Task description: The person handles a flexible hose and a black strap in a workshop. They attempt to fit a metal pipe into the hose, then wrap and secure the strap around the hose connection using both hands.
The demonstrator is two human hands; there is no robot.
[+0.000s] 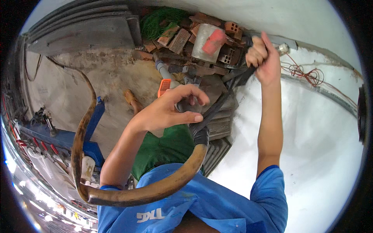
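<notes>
My right hand (263,60) is raised at the upper right, fingers wrapped round a dark strip or hose (219,104). This runs down to a black-wrapped end (201,136) of a thick, stained tan hose (167,182), which loops across my front and up the left side. My left hand (175,108) is over the dark length near that wrapped end, its fingers curved and apart; whether it touches it I cannot tell. Just behind my left hand are an orange plastic piece (164,86) and a grey pipe fitting (163,70).
Broken bricks (179,42), green netting (153,23) and a bucket (200,42) lie by the white wall (311,136). Thin coiled wires (307,74) hang at right. Grey stacked sheets (81,39) stand at upper left. A blue metal frame with tools (58,136) is at left on the concrete floor (112,77).
</notes>
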